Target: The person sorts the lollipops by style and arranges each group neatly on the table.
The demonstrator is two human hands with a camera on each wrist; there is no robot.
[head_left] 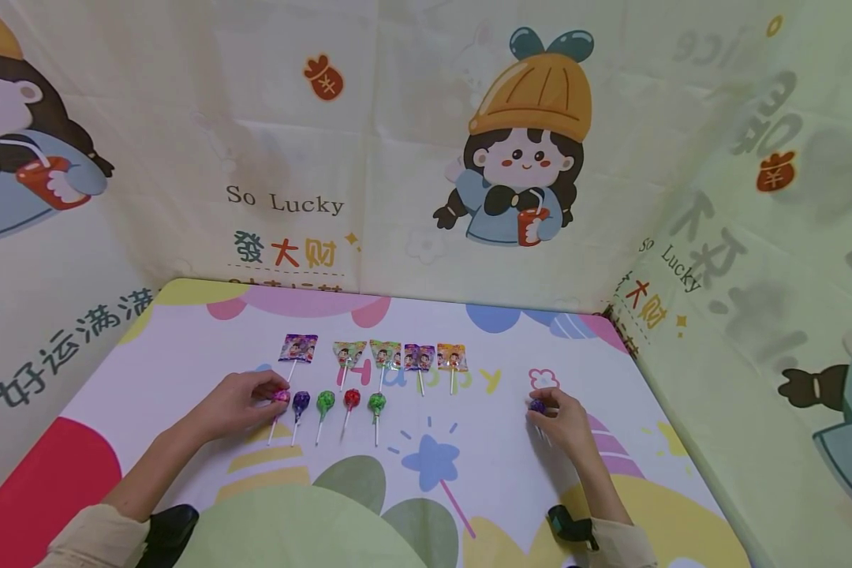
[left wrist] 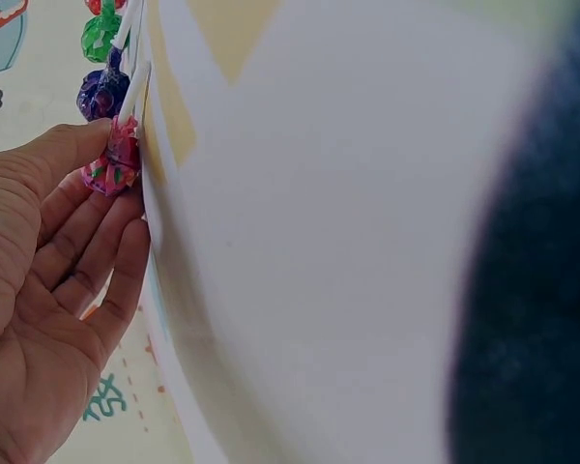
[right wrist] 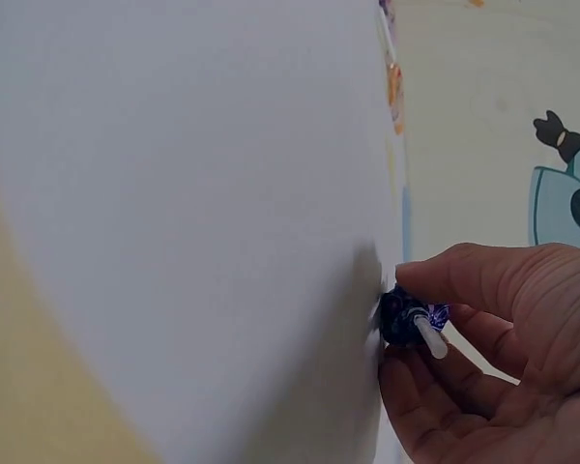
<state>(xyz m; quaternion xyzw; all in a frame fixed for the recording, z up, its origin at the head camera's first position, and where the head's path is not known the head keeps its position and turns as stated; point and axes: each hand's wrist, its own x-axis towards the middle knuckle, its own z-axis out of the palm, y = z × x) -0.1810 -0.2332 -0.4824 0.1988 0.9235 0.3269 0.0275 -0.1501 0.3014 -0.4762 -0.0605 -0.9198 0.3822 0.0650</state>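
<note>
At the left end of a row of ball lollipops, my left hand (head_left: 236, 404) pinches a pink lollipop (left wrist: 121, 159) between thumb and fingers, its white stick pointing toward me. Right beside it in the row lie a purple lollipop (head_left: 301, 401), a green lollipop (head_left: 326, 402), a red lollipop (head_left: 352, 397) and another green lollipop (head_left: 377, 403). Well to the right, my right hand (head_left: 566, 420) holds a dark purple lollipop (right wrist: 402, 317) by its wrapped head, at the tabletop. The right wrist view shows its short white stick pointing out from the fingers.
Behind the ball lollipops runs a row of flat-wrapped lollipops, from a purple one (head_left: 298, 348) at left to an orange one (head_left: 452, 357) at right. They lie on a printed table (head_left: 497, 465). A cartoon-patterned curtain (head_left: 397, 158) hangs behind the table and along its sides.
</note>
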